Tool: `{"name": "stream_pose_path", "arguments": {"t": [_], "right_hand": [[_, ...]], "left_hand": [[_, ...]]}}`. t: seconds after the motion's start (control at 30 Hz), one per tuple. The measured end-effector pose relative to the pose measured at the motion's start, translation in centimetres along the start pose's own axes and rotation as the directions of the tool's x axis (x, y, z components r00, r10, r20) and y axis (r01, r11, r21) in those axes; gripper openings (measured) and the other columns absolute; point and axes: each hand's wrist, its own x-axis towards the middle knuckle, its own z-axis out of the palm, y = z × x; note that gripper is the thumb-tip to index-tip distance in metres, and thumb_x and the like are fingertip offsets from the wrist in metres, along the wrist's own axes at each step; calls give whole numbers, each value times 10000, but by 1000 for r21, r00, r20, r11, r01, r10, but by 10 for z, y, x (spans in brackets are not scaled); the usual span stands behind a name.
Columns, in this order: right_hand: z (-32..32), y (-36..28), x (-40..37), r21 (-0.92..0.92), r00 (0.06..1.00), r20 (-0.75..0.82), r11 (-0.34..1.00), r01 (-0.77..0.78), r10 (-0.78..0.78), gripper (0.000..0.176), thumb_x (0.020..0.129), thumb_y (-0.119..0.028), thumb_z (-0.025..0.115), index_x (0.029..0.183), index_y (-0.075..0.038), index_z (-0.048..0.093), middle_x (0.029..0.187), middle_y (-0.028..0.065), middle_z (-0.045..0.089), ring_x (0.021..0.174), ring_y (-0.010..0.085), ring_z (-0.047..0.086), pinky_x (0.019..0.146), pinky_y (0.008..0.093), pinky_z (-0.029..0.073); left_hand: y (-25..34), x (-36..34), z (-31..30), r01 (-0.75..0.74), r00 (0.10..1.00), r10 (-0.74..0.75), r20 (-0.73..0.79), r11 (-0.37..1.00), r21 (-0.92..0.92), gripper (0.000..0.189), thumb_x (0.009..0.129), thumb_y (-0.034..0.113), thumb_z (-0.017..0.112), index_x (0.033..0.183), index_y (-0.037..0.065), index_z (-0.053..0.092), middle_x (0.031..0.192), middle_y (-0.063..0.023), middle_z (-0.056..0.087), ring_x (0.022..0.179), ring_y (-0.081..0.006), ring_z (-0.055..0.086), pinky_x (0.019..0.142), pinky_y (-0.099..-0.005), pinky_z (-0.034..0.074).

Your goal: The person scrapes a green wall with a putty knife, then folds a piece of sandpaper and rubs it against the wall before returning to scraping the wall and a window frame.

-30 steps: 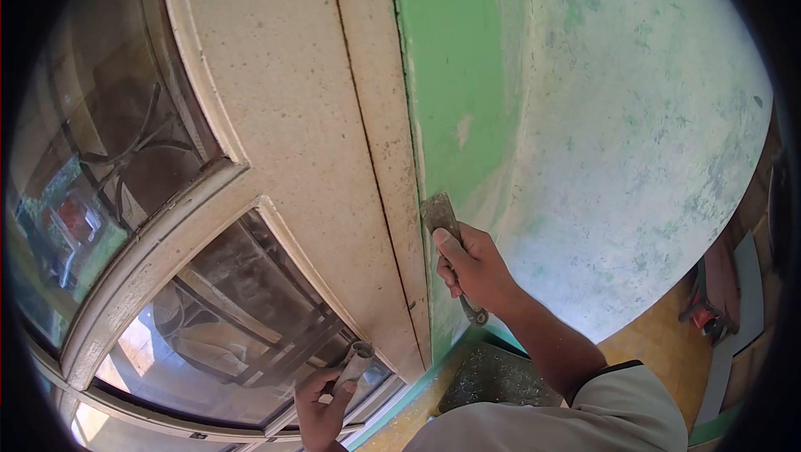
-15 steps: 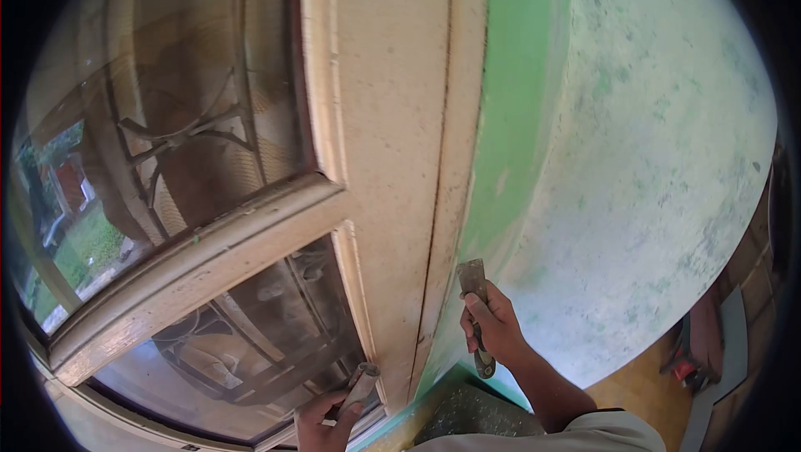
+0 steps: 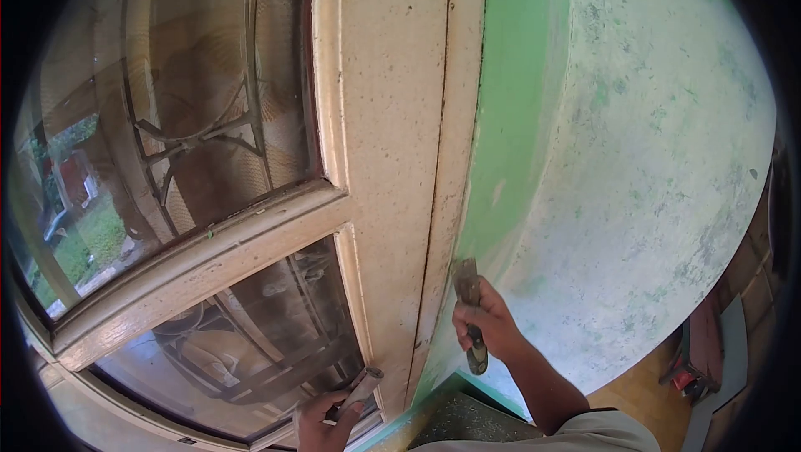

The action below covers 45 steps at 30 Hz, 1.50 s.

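Note:
My right hand (image 3: 492,323) is closed around the handle of a putty knife (image 3: 466,272). Its worn, stained blade points up and lies over the lower part of the green wall strip (image 3: 519,93), right beside the cream wooden frame (image 3: 390,85). Low in the view, my left hand (image 3: 321,425) grips a short, dull greyish piece with a rounded end (image 3: 365,382); its kind I cannot tell. That hand is in front of the lower window pane (image 3: 250,344), by the frame's inner edge.
Right of the green strip spreads a whitish wall (image 3: 651,168) with green patches. A dark speckled surface (image 3: 467,419) lies below, near my body. At the lower right, a reddish object (image 3: 702,344) stands by a grey board (image 3: 734,348). Metal grillework (image 3: 196,142) shows behind the upper glass.
My right hand and the putty knife have shifted slightly left, bringing the blade nearer the frame. My left hand stays nearly in place. The view has shifted a little.

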Motion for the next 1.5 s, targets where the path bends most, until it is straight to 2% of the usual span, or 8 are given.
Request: {"name": "stream_pose_path", "arguments": {"t": [0.33, 0.47, 0.7, 0.9, 0.97, 1.07, 1.3, 1.5], "right_hand": [[-25, 114, -77, 501, 817, 446, 655, -566, 365, 450, 683, 23, 517, 1081, -77, 332, 863, 104, 510, 691, 247, 532, 582, 337, 441], [-34, 196, -114, 721, 816, 129, 512, -467, 563, 415, 716, 27, 500, 1105, -71, 393, 943, 97, 514, 755, 240, 552, 641, 379, 473], [-10, 183, -165, 696, 662, 172, 385, -606, 730, 474, 758, 97, 499, 1192, -74, 417, 954, 105, 504, 855, 220, 580, 720, 349, 504], [-19, 193, -167, 319, 749, 220, 680, -660, 625, 559, 748, 28, 622, 1264, -76, 434, 1054, 135, 542, 825, 216, 612, 740, 311, 499], [-23, 166, -154, -316, 880, 67, 846, -429, 471, 582, 747, -60, 693, 1272, -70, 443, 1072, 104, 581, 868, 188, 608, 760, 290, 487], [-42, 150, -146, -609, 973, -65, 764, -214, 221, 553, 734, -107, 722, 1231, -67, 486, 969, 72, 623, 842, 151, 609, 744, 268, 483], [-94, 104, -137, -497, 919, -322, 785, -369, 228, 355, 708, -96, 722, 1005, -63, 529, 871, 66, 598, 788, 128, 569, 691, 252, 469], [-122, 52, -115, -130, 801, -579, 987, 91, -150, 336, 733, 67, 680, 1018, -16, 524, 892, 62, 601, 848, 144, 590, 761, 297, 507]], "left_hand": [[4, -1, 0, 220, 975, -220, 9, 974, -49, 157, 760, 39, 708, 863, -14, 601, 709, -33, 604, 622, -62, 528, 566, -206, 422], [5, -2, -3, 277, 960, -264, 89, 939, -202, 175, 771, 22, 687, 873, 1, 547, 723, -25, 569, 635, -58, 523, 562, -200, 411], [3, -1, -4, 278, 960, -265, 86, 934, -224, 150, 792, 22, 656, 892, -5, 546, 743, -39, 576, 644, -78, 531, 580, -214, 431], [8, -4, -2, 323, 946, -322, 40, 921, -218, 159, 781, 14, 658, 900, -13, 556, 748, -43, 597, 654, -79, 541, 591, -214, 434], [9, -3, -1, 345, 936, -351, 21, 906, -244, 174, 766, 9, 674, 897, -19, 564, 742, -44, 609, 663, -74, 545, 595, -211, 427], [8, -3, 1, 314, 947, -322, 10, 916, -249, 171, 769, 13, 672, 894, -21, 560, 742, -49, 609, 659, -78, 551, 598, -214, 435], [1, -3, 6, 273, 961, -276, 20, 937, -219, 126, 798, 8, 632, 882, 3, 538, 747, -37, 578, 652, -83, 537, 591, -220, 431], [1, -4, 6, 309, 950, -311, 13, 937, -165, 135, 798, -4, 617, 908, -2, 538, 756, -25, 565, 674, -72, 518, 612, -209, 412]]}}
